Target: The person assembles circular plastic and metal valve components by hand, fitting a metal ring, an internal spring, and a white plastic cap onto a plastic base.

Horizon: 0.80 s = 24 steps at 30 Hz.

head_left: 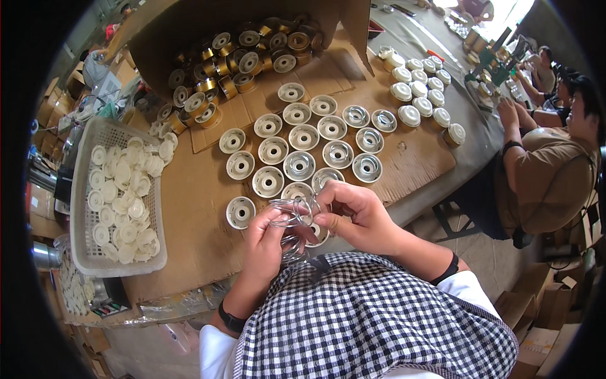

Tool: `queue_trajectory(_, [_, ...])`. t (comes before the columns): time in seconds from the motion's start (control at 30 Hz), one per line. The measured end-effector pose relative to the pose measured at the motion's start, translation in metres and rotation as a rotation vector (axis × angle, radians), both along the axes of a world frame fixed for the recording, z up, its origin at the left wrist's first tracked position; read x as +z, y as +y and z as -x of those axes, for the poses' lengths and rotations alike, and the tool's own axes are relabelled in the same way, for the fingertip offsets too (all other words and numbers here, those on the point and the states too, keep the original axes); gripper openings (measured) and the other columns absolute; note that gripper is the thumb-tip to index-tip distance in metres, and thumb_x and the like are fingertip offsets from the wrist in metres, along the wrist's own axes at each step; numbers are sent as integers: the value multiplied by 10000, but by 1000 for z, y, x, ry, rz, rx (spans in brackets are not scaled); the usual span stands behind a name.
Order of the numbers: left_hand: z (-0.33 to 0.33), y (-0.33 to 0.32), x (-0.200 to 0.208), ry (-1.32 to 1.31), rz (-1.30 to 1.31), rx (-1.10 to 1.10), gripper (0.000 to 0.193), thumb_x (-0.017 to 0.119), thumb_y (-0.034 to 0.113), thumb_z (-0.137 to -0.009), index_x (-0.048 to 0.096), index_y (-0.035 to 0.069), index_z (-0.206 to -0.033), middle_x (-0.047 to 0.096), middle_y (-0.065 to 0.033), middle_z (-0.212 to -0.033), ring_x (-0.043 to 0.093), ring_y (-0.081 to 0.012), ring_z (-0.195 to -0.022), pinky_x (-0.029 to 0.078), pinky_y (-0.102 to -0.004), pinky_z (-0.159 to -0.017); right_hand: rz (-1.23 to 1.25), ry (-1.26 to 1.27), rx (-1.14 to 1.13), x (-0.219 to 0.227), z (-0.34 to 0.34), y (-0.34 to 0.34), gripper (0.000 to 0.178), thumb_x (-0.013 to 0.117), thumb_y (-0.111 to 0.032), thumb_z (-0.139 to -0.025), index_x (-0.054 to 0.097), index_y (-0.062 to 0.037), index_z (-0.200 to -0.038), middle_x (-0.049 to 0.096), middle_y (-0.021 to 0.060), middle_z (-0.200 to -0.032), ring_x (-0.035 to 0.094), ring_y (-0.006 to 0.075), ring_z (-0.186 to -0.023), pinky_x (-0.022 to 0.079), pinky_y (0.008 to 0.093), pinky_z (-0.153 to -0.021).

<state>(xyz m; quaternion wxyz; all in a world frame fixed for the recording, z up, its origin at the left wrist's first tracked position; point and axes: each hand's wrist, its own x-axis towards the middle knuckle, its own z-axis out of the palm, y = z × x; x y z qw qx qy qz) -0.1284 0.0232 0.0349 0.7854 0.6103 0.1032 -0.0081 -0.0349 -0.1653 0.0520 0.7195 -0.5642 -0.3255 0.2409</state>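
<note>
My left hand (264,243) is closed around a bunch of thin shiny metal rings (289,213), held just above the near edge of the work surface. Beside it, the thumb and fingers of my right hand (363,218) pinch a metal ring at the edge of the bunch. Just beyond both hands, round white-topped cups (273,151) with a hole in the middle stand in loose rows. Several toward the right have a shiny metal ring (338,153) lying inside. My hands partly cover the nearest cups.
A white plastic basket (79,215) of white plastic caps (129,202) stands at left. Gold-sided cups (249,63) are heaped before a cardboard box (170,31) at the back. White-lidded cups (409,115) stand at far right. A co-worker (549,170) sits beyond, near a green press (495,69).
</note>
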Motion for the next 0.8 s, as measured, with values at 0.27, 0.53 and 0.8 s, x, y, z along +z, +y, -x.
queue_trajectory(0.27, [-8, 2, 8, 98, 445, -200, 282, 386, 174, -1023, 594, -12, -1063, 678, -209, -745, 638, -233, -605, 478, -286, -525, 55, -752, -297, -4, -4, 7, 176, 756, -35, -846, 638, -38, -976, 591, 74, -887, 611, 214, -712, 499, 319, -602])
queue_trajectory(0.53, [4, -8, -11, 135, 841, -516, 319, 413, 263, -1059, 594, 0, -1040, 628, -159, -676, 593, -193, -580, 437, -267, -502, 40, -1207, -432, -30, -52, 9, 180, 764, -69, -796, 679, -51, -953, 636, 74, -909, 645, 243, -753, 527, 368, -611])
queue_trajectory(0.8, [5, 50, -3, 26, 156, 24, 162, 516, 128, -1015, 568, 4, -1106, 667, -148, -767, 638, -182, -601, 502, -263, -504, 464, -893, -325, -45, -59, 13, 331, 712, -117, -868, 590, -50, -1168, 651, 96, -1001, 659, 298, -943, 551, 414, -799])
